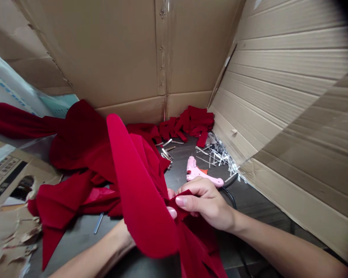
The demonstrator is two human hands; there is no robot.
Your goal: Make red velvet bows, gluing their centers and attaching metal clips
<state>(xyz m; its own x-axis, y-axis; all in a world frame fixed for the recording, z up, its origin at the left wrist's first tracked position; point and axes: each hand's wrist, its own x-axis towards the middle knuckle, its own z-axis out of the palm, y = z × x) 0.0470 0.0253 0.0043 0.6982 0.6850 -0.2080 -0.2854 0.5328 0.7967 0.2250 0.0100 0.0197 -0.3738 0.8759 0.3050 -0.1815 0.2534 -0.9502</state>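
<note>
A red velvet bow [139, 193] is between my hands, with a long rounded loop toward the camera and tails hanging below its middle. My left hand [171, 212] grips the gathered centre from behind; the loop hides most of it, leaving a thumb tip and the wrist visible. At the same centre, my right hand [204, 200] pinches a narrow red velvet strip [185, 197] between thumb and fingers. Just beyond the right hand, a pink glue gun [195, 170] with an orange trigger lies on the dark table [179, 173].
Red velvet pieces [81, 139] are heaped at left, and cut strips [191, 119] lie at the back. Metal clips [166, 154] and silvery shreds [220, 154] scatter near the cardboard walls [118, 50]. A clear glue stick [98, 223] rests front left, beside a torn carton [11, 173].
</note>
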